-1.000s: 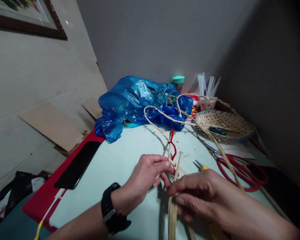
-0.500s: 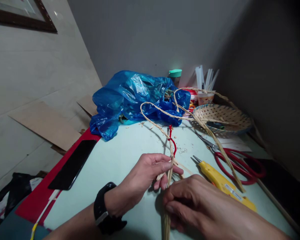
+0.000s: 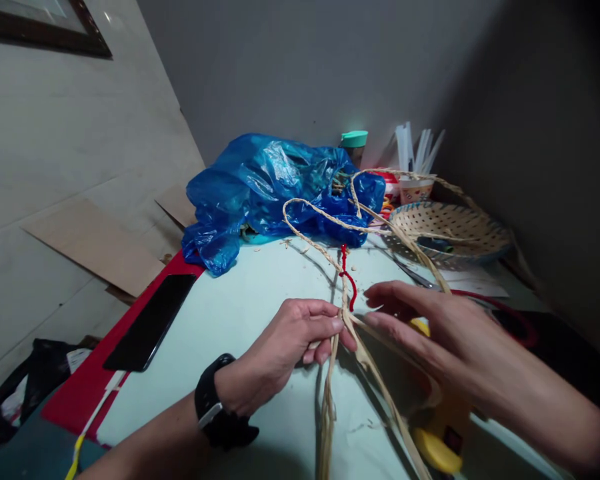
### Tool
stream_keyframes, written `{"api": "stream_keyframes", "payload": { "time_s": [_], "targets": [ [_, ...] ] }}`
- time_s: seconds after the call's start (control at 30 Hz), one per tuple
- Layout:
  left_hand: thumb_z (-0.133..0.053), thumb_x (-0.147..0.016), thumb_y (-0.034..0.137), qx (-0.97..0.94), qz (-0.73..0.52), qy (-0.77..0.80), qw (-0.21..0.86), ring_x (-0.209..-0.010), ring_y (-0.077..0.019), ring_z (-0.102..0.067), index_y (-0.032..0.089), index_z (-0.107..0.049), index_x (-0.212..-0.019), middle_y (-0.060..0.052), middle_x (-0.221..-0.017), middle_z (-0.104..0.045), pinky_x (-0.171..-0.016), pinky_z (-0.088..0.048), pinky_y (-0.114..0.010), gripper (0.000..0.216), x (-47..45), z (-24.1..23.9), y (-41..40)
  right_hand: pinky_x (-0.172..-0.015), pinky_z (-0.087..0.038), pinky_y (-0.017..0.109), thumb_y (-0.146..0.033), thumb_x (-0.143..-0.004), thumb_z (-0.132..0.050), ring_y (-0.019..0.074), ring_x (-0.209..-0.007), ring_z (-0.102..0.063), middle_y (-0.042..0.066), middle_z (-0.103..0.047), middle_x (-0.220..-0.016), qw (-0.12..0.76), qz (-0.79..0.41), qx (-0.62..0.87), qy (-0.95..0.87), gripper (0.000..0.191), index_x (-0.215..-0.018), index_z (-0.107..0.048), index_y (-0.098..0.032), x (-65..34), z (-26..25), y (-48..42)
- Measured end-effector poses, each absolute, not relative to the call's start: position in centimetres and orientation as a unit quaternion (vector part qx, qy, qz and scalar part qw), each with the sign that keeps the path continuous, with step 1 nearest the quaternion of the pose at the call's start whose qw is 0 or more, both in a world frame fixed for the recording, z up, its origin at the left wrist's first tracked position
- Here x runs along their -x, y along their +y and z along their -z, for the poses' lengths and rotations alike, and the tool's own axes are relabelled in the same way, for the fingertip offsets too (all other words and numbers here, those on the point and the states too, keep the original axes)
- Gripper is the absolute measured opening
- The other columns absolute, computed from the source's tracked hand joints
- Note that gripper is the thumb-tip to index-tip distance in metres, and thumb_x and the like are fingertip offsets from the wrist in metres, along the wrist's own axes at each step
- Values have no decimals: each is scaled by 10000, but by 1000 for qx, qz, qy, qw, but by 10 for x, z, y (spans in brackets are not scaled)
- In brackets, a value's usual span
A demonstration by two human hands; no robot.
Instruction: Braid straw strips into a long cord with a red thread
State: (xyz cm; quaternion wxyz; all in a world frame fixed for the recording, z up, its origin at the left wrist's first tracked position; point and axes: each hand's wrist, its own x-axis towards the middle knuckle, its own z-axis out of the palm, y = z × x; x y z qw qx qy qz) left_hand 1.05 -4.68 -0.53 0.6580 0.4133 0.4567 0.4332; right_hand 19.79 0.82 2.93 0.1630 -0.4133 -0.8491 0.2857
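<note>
My left hand (image 3: 305,330) pinches a pale straw braid (image 3: 344,288) between thumb and fingers, where the plaited part splits into loose strands. One loose bundle of straw strands (image 3: 327,407) hangs down towards me, and another (image 3: 383,387) slants to the lower right. A third strand runs right, partly hidden beneath my right hand (image 3: 435,327). That hand hovers right of the braid with thumb and fingers apart. A red cord (image 3: 353,287) is tied on the braid just above my left hand. From there the finished braid loops back over the table.
Behind lies a blue plastic bag (image 3: 265,187). A woven basket (image 3: 460,230) and a cup of white sticks (image 3: 416,190) stand back right. Red-handled scissors (image 3: 510,317) and a yellow glue gun (image 3: 437,450) are partly covered by my right arm. A black phone (image 3: 153,323) lies left.
My right hand has moved up and right from the hanging strands, and its fingers have parted. The strands now spread into separate bundles. My left hand keeps its pinch on the braid.
</note>
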Motion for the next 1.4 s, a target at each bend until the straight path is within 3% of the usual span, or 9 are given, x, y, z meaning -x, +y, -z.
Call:
{"api": "stream_keyframes", "payload": {
  "time_s": [0.13,0.27,0.5,0.7,0.8,0.9,1.03,1.17,1.4],
  "targets": [
    [-554,-826,259,-422,-430,480,638,-452,-36,-325,125,-633,-840,18,-594,-516,-438,-178,-210,156,-11,6,-47,-548,-369,255,-478,-940,-348,147,-607,-514,18,-598,-682,60,-347,385,-853,374,-773,-542,-205,-189,-15,6],
    [-535,-846,296,-438,-429,495,616,-446,-40,-323,131,-611,-817,26,-573,-499,-443,-189,-206,184,-13,8,-47,-521,-322,247,-440,-936,-373,133,-575,-463,3,-564,-656,60,-334,397,-852,330,-737,-493,-206,-182,-9,1],
    [-505,-839,247,-449,-399,526,602,-448,-47,-286,134,-577,-731,17,-566,-544,-471,-214,-205,172,-14,5,-47,-555,-325,266,-394,-935,-399,150,-601,-519,25,-607,-646,74,-307,372,-872,345,-720,-585,-198,-188,-10,4],
    [-496,-815,240,-491,-382,570,536,-521,-94,-451,144,-597,-669,-12,-544,-582,-574,-351,-230,202,-16,5,-45,-527,-299,280,-336,-944,-321,145,-519,-480,9,-564,-585,80,-273,404,-869,357,-709,-563,-219,-182,-16,-5],
    [-488,-807,256,-455,-388,555,578,-451,-101,-478,155,-581,-690,2,-526,-560,-511,-384,-238,181,-20,7,-45,-524,-313,274,-307,-934,-330,146,-516,-500,12,-584,-602,87,-276,410,-865,326,-708,-548,-222,-177,-16,-14],
    [-497,-794,262,-412,-387,563,603,-378,-77,-401,152,-587,-677,27,-463,-488,-404,-292,-205,184,-22,11,-46,-551,-352,264,-275,-930,-329,151,-560,-572,28,-639,-679,93,-267,395,-874,280,-783,-560,-216,-173,-9,-24],
    [-534,-772,253,-399,-392,577,595,-402,-54,-317,131,-642,-692,47,-439,-399,-413,-199,-197,182,-21,15,-46,-463,-292,262,-141,-832,-380,163,-484,-588,25,-634,-614,103,-115,348,-925,189,-874,-559,-183,-169,2,-36],
    [-553,-798,297,-396,-404,564,602,-460,-56,-318,125,-638,-704,38,-496,-407,-458,-207,-203,214,-18,12,-47,-408,-231,288,-23,-674,-419,156,-420,-543,16,-596,-568,154,91,257,-950,286,-896,-556,-141,-170,5,-39],
    [-562,-823,368,-410,-420,509,630,-456,-60,-281,135,-579,-644,54,-465,-366,-470,-188,-216,294,-15,11,-48,-401,-273,301,-13,-680,-452,178,-454,-534,62,-600,-629,116,206,264,-935,249,-843,-584,-147,-166,20,-49]
  ]
}}
